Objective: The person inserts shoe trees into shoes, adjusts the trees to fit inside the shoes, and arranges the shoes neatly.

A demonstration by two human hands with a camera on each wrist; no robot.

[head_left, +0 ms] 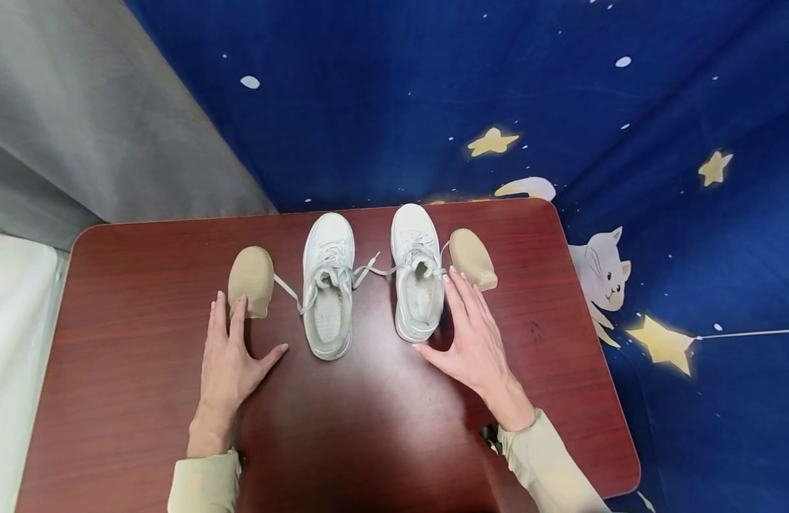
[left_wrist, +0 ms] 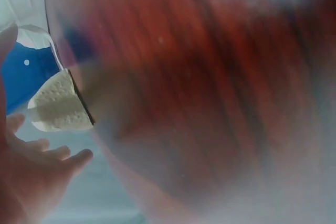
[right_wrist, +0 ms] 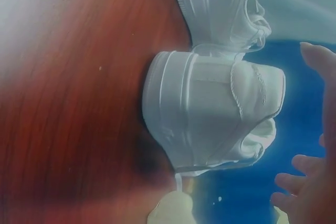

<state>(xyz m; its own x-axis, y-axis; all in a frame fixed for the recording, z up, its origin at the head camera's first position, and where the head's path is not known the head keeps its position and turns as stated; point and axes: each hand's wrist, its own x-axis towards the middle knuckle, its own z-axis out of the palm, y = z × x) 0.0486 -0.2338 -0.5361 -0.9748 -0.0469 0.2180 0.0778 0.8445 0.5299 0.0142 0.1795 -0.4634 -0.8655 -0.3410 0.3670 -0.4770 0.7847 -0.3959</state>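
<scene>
Two white lace-up sneakers stand side by side, heels toward me: the left sneaker [head_left: 330, 249] and the right sneaker [head_left: 415, 228]. A beige toe-shaped form [head_left: 251, 274] lies left of the left sneaker, another beige form [head_left: 471, 255] right of the right one. My left hand [head_left: 229, 367] has its fingers spread, fingertips over the near end of the left form in the head view. In the left wrist view that form [left_wrist: 60, 103] looks pitted. With fingers extended and thumb apart, my right hand [head_left: 476, 349] hovers by the right sneaker's heel [right_wrist: 210, 111], gripping nothing.
Loose grey laces [head_left: 368, 269] trail between the sneakers and outward toward both forms. Everything rests on a reddish-brown table [head_left: 131, 342] with rounded corners. Behind it hang a blue star-patterned curtain [head_left: 381, 107] and a grey curtain [head_left: 112, 107].
</scene>
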